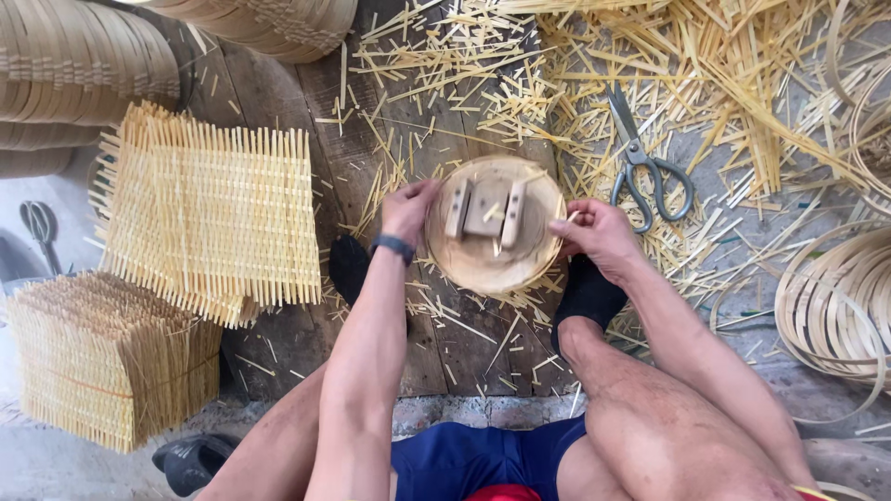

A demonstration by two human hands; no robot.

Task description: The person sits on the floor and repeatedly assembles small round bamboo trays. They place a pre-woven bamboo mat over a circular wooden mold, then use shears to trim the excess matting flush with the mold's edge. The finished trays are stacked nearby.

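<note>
Wooden floor (pixel 278 93) strewn with bamboo offcuts. We note the round mould (pixel 495 225) at centre: left hand (pixel 406 210) grips nine o'clock, right hand (pixel 599 232) pinches three o'clock. Advise even pressure both sides. Scissors (pixel 642 162) lie at two o'clock.

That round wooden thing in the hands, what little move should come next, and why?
Probably a small turn of the round wooden form. Both the left hand and the right hand grip its rim, and short bamboo ends poke out below its edge, so turning it would likely bring the next part of the rim under the fingers.
</note>
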